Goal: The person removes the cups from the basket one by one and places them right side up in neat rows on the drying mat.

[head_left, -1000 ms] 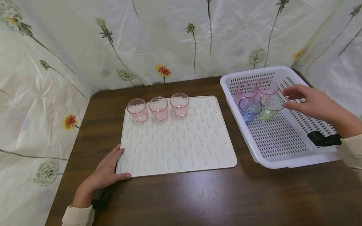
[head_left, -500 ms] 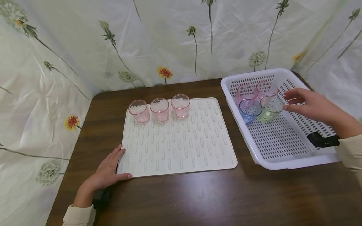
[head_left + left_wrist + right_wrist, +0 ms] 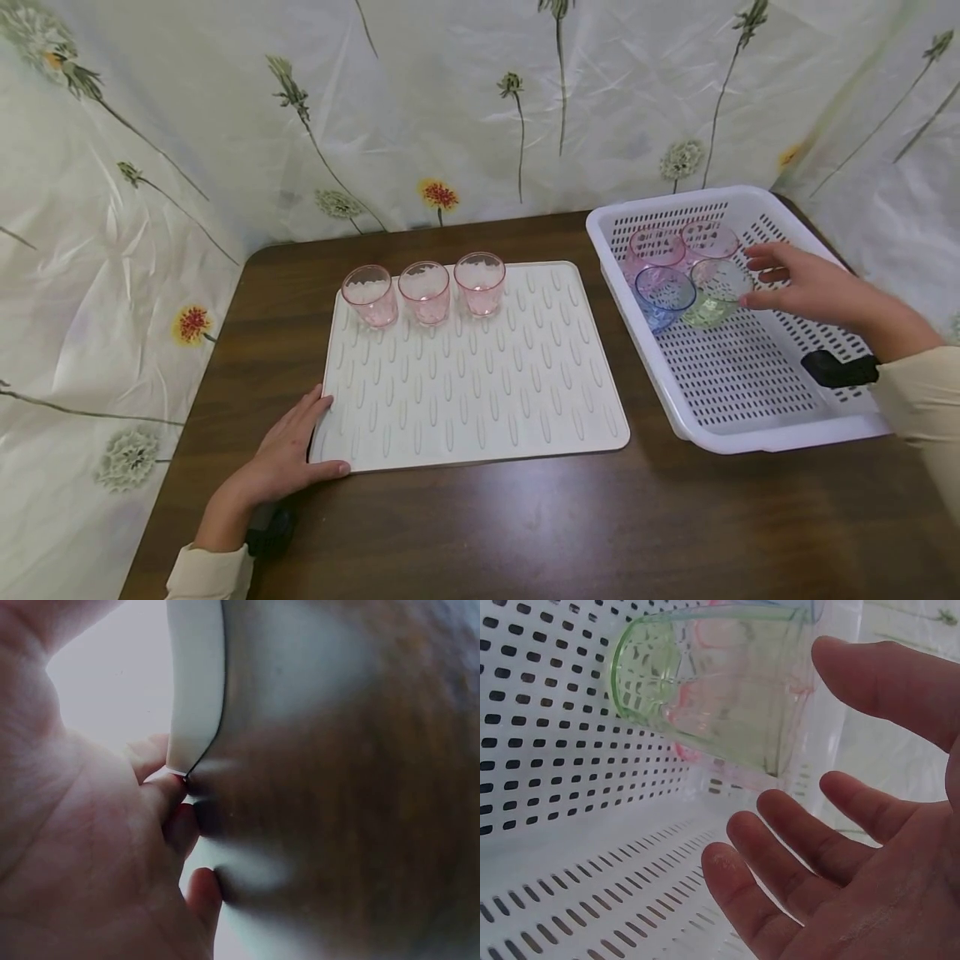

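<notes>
My right hand [image 3: 806,285] hangs over the white basket with fingers apart. Its thumb is close to the rim of a clear green glass [image 3: 716,292]; whether they touch cannot be told. In the right wrist view the green glass [image 3: 720,690] lies beyond my spread fingertips [image 3: 727,862], with nothing in the hand. A blue glass [image 3: 664,298] and two pink glasses [image 3: 708,242] crowd around the green one. My left hand [image 3: 281,450] rests at the near left corner of a white ridged mat [image 3: 480,400], fingers along its left edge, thumb on the front edge.
Three pink glasses [image 3: 425,292] stand upright in a row at the mat's back left. The perforated basket [image 3: 720,442] sits on the brown table [image 3: 555,525], right of the mat. A flowered plastic sheet [image 3: 465,108] hangs behind and at the sides.
My right hand has shifted slightly left, its thumb nearer the green glass. My left hand and the glasses stay in place; the head view tilts slightly.
</notes>
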